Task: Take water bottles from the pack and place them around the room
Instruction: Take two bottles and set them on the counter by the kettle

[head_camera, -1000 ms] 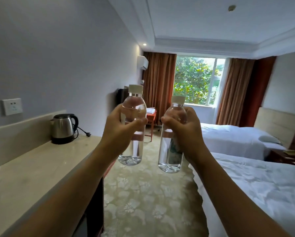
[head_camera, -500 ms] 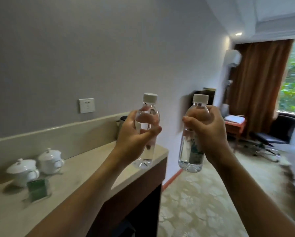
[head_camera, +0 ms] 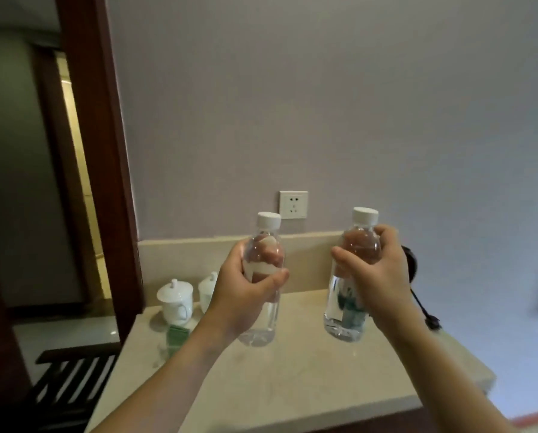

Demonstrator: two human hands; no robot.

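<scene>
We are holding one water bottle in each hand above the beige stone bench (head_camera: pixel 308 379). Our left hand (head_camera: pixel 246 295) is wrapping its fingers (head_camera: pixel 269 250) tight around the middle of the left bottle (head_camera: pixel 263 276), which is standing upright with its white cap on and its base hanging just over the bench top. Our right hand (head_camera: pixel 377 276) is closing its fingers (head_camera: pixel 386 235) around the upper body of the right bottle (head_camera: pixel 352 289), also upright and capped, its green label showing below the grip. The two bottles are sitting apart, side by side. Behind them a wall socket (head_camera: pixel 293 204) is showing on the wall. Two white lidded cups (head_camera: pixel 175 300) are standing near the bench's left end, beside a small green packet (head_camera: pixel 176 335).
</scene>
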